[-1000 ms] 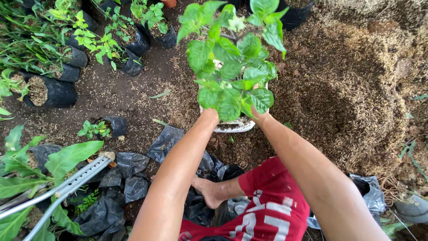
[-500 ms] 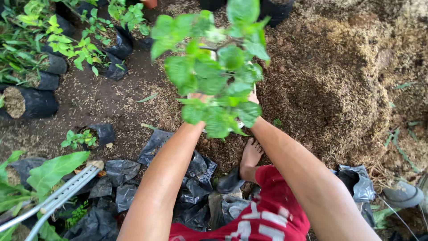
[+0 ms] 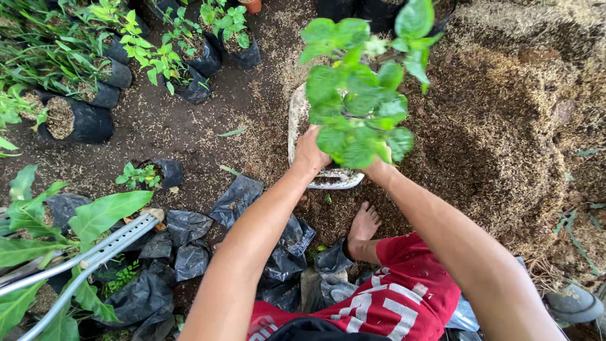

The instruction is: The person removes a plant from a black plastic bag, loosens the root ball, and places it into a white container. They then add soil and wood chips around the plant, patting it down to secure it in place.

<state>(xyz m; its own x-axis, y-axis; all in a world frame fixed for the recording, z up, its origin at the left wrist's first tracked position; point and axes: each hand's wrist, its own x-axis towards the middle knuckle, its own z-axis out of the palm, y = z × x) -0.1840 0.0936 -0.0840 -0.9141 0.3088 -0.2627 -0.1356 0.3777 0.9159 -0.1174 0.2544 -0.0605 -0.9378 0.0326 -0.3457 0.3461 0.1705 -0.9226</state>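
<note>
Green leafy plant (image 3: 360,107) hides the right hand's grip; left hand (image 3: 309,151) clasps its white pot (image 3: 297,120), black bags (image 3: 189,60) nearby.

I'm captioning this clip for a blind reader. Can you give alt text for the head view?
Seen from above, a person's left hand and right hand hold a leafy green plant over a white pot on soil. A mound of husk mix lies to the right, black grow bags and potted seedlings to the left, and a bare foot below.
</note>
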